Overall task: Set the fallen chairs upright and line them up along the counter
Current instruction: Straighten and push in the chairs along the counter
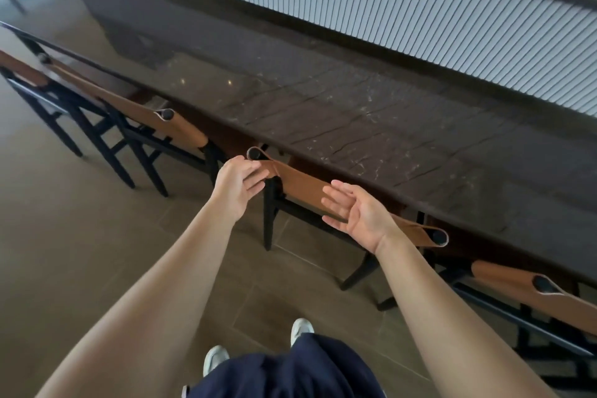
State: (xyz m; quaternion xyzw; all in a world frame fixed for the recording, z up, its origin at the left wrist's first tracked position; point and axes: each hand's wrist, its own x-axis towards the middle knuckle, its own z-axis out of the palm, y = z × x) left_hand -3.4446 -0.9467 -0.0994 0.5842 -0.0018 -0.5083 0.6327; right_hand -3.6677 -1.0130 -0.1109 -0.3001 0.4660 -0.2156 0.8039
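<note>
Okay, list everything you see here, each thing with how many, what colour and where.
Counter: one, dark veined stone, across the middle.
Chairs: four, tan backs on black frames, upright in a row along the counter.
Slatted panel: one, pale grey, beyond the counter.
Floor: brown tiles, lower left.
Shoes: two, white, bottom centre.
Garment: one, navy, bottom edge.
Left hand: open, at the middle chair back's left end.
Right hand: open, before the same back.

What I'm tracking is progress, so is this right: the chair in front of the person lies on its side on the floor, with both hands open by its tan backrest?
Not quite. The head view shows the chair standing upright against the counter, not lying on its side. The rest holds: the left hand and the right hand are both open by its tan backrest.
</note>
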